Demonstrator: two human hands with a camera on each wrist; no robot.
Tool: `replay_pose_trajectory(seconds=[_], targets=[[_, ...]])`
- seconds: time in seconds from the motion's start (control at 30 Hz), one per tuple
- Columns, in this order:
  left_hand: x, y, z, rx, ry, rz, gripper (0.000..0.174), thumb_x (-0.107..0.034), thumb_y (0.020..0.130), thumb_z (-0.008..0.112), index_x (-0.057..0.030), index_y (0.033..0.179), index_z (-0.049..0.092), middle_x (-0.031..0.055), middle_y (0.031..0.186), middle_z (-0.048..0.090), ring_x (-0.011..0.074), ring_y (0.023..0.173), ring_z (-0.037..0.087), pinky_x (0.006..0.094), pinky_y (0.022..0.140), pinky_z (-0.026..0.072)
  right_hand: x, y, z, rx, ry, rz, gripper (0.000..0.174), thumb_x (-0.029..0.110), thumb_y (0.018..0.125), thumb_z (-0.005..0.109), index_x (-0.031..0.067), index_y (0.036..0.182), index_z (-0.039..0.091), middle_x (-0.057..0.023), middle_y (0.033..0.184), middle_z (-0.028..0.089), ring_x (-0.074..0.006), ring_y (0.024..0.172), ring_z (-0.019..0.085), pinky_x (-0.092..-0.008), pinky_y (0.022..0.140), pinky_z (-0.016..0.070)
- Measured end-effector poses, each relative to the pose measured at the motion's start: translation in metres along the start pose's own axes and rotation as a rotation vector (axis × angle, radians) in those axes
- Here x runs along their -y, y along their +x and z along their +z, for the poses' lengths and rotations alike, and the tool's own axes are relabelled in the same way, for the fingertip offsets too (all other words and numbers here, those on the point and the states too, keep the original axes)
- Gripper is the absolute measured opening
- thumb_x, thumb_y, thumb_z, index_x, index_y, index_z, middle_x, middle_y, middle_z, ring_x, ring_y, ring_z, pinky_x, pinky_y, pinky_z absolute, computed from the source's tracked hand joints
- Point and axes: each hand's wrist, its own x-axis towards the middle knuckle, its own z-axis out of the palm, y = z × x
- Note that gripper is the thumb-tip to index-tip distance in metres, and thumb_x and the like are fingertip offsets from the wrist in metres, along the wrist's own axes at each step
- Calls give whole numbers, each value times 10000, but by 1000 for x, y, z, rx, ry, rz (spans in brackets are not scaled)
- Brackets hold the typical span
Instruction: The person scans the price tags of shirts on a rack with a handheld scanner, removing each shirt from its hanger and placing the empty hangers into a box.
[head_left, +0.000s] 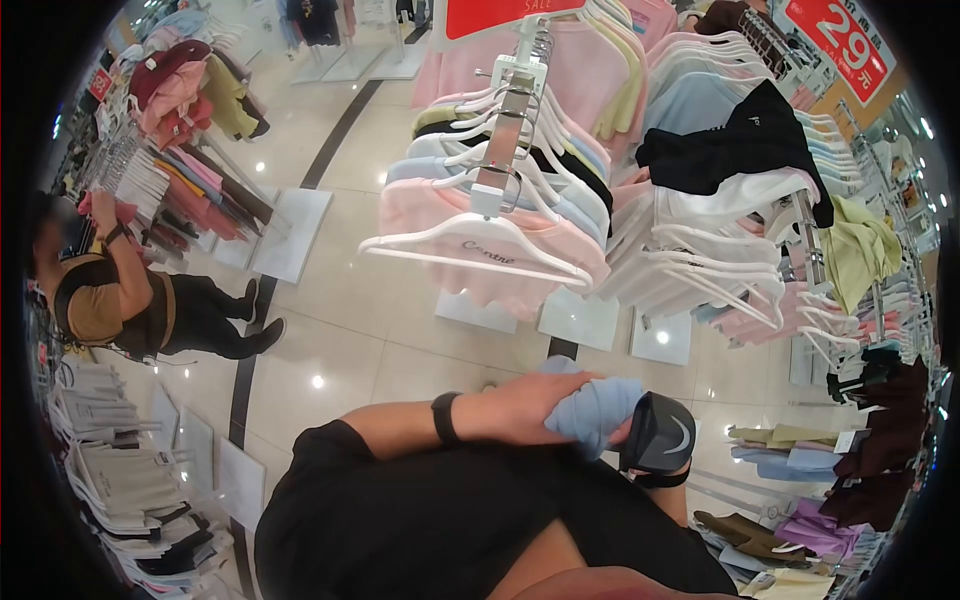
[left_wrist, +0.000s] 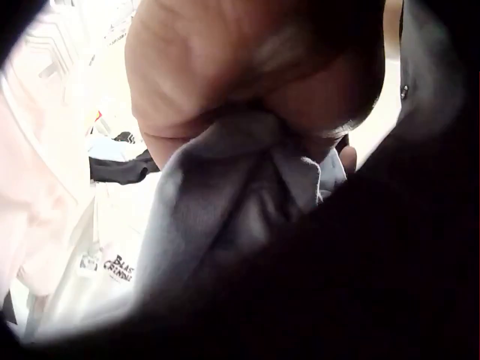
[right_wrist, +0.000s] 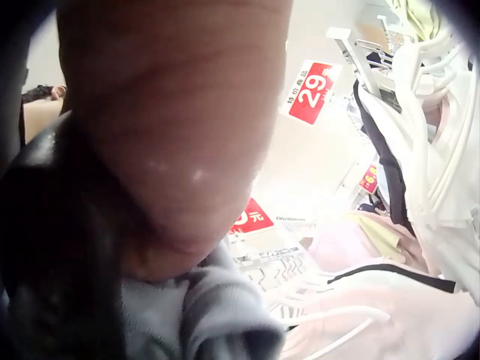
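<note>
A bunched light blue garment (head_left: 597, 408) is held between both hands, close to the chest. The left hand (head_left: 525, 405) grips it from the left side, its fingertips hidden by the cloth. On the other side the right hand (head_left: 622, 432) holds the garment's right end, mostly covered by a black device on the wrist. Folded cloth (left_wrist: 217, 180) comes out from under the left hand (left_wrist: 225, 67) in the left wrist view. The right wrist view has the right hand (right_wrist: 180, 135) large and close, with ribbed cloth (right_wrist: 225, 307) below it.
Ahead stands a rack of pastel tops with an empty white hanger (head_left: 480, 245) at its front. A black garment (head_left: 725, 145) lies over the rack to the right. Another person (head_left: 130, 290) stands at a left rack. More clothes (head_left: 105, 470) hang at lower left.
</note>
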Motion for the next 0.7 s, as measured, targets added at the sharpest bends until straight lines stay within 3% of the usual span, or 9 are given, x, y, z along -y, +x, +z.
replay_pose_trajectory(seconds=[0.07, 0.17, 0.27, 0.37, 0.47, 0.57, 0.7], targets=[[1, 4, -6, 97, 58, -142, 689, -244, 802, 839, -32, 1395, 560, 207, 1223, 664, 431, 1135, 625, 447, 929, 525, 3, 7, -4, 16, 13, -109, 493, 234, 711, 921, -14, 1084, 715, -220, 1067, 738, -306, 896, 720, -412, 771, 583], [1, -3, -28, -129, 86, -133, 579, -194, 873, 788, -10, 1378, 572, 177, 1223, 684, 354, 1138, 662, 426, 968, 514, 7, 23, -3, -33, 293, -279, 544, 270, 666, 956, 1, 1057, 690, -306, 1232, 636, -441, 1146, 645, -462, 799, 606], [-32, -8, -56, -565, -263, -186, 468, -178, 917, 765, -35, 1336, 612, 102, 1205, 713, 225, 1100, 686, 379, 914, 537, 12, 21, -7, -145, 380, -274, 473, 326, 716, 926, 80, 1041, 686, -365, 1491, 436, -517, 1338, 514, -416, 734, 642], [-56, 10, -96, -566, -678, 69, 400, -162, 963, 738, -5, 1313, 625, 58, 1218, 714, 132, 1107, 652, 328, 926, 528, 0, 14, -9, -92, 452, -274, 442, 297, 740, 904, 59, 1037, 678, -384, 1415, 503, -508, 1269, 570, -408, 708, 644], [-86, 22, -120, -611, -495, 114, 325, -126, 973, 716, -6, 1270, 661, 54, 1169, 730, 130, 1069, 662, 302, 928, 519, -11, 15, -5, -35, 476, -254, 435, 266, 745, 894, 39, 1047, 678, -385, 1364, 546, -498, 1196, 626, -428, 702, 641], [-113, 36, -137, -663, -636, 160, 278, -114, 980, 698, -9, 1237, 686, 56, 1129, 740, 131, 1050, 675, 290, 922, 518, -12, 19, 4, -23, 480, -240, 433, 257, 750, 887, 29, 1060, 690, -390, 1325, 574, -499, 1140, 661, -432, 713, 637], [-80, -14, -163, -762, 249, 340, 313, -79, 976, 665, 11, 1275, 656, 84, 1203, 717, 194, 1105, 676, 329, 938, 527, -12, 23, 2, 36, 471, -251, 438, 249, 753, 877, 25, 1086, 701, -387, 1279, 607, -493, 1103, 683, -432, 728, 633]])
